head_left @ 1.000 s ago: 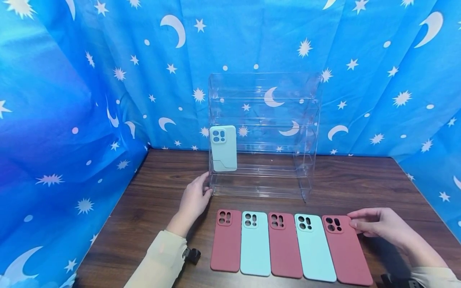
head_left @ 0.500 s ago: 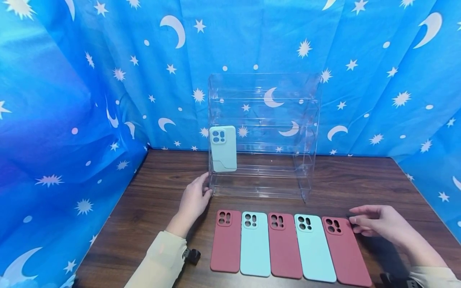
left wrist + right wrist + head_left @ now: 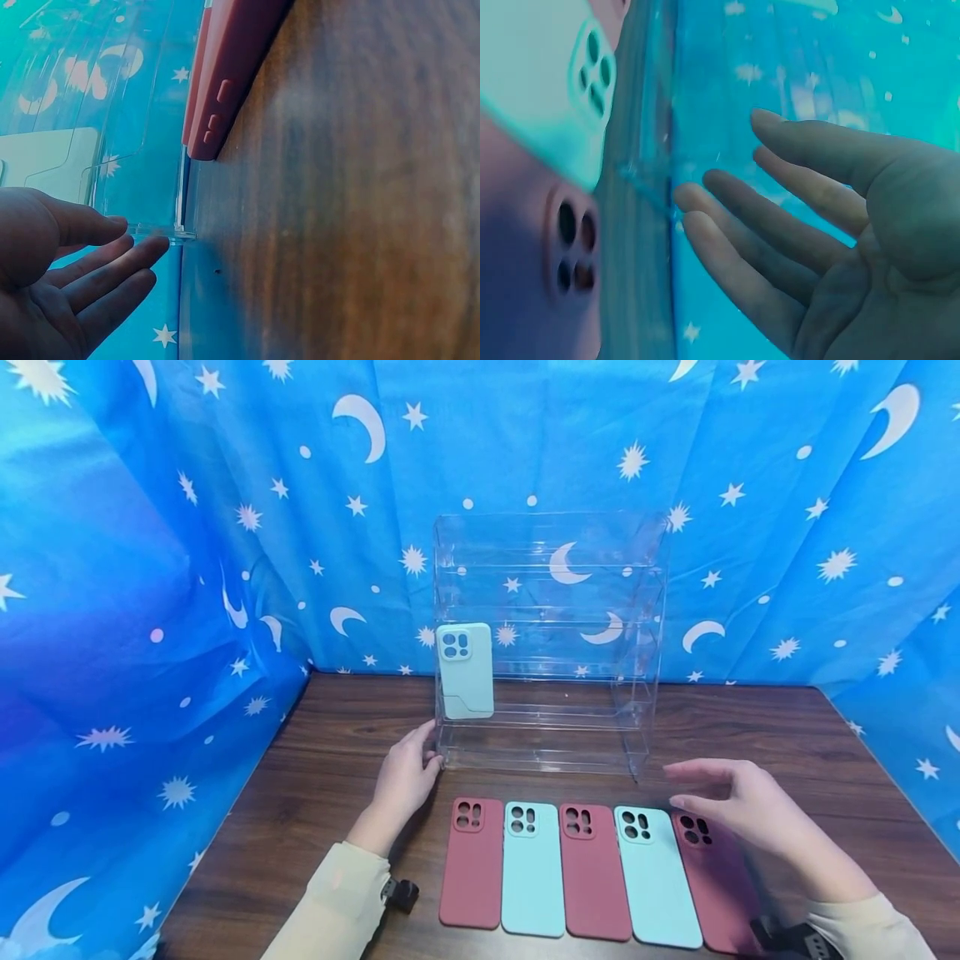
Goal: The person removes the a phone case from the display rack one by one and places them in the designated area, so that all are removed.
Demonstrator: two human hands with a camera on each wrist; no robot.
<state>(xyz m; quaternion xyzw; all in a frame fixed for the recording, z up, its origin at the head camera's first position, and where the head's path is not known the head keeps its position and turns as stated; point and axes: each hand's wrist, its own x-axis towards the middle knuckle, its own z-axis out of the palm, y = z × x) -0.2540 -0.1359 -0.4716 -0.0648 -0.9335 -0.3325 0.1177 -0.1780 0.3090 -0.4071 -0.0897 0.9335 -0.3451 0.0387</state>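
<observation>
My left hand point(image 3: 401, 779) reaches to the lower left side of a clear tiered display stand point(image 3: 570, 718), fingertips touching its edge. In the left wrist view its fingers are extended, with the thumb close to them. A mint phone case point(image 3: 468, 672) stands upright at the stand's left end, behind a clear front lip. Over the top of the rightmost red phone case point(image 3: 720, 885) hovers my right hand point(image 3: 750, 802), holding nothing. Its fingers are spread and gently bent in the right wrist view.
In front of the stand, phone cases lie in an alternating row: a red case point(image 3: 472, 868), a mint case point(image 3: 532, 877), another red case point(image 3: 596, 877) and another mint case point(image 3: 658, 885). A blue star-and-moon curtain point(image 3: 510, 435) surrounds the wooden table point(image 3: 315, 710).
My right hand has let go of the rightmost red phone case's upper corner, then lifted and moved left toward the stand. My left hand has stayed put.
</observation>
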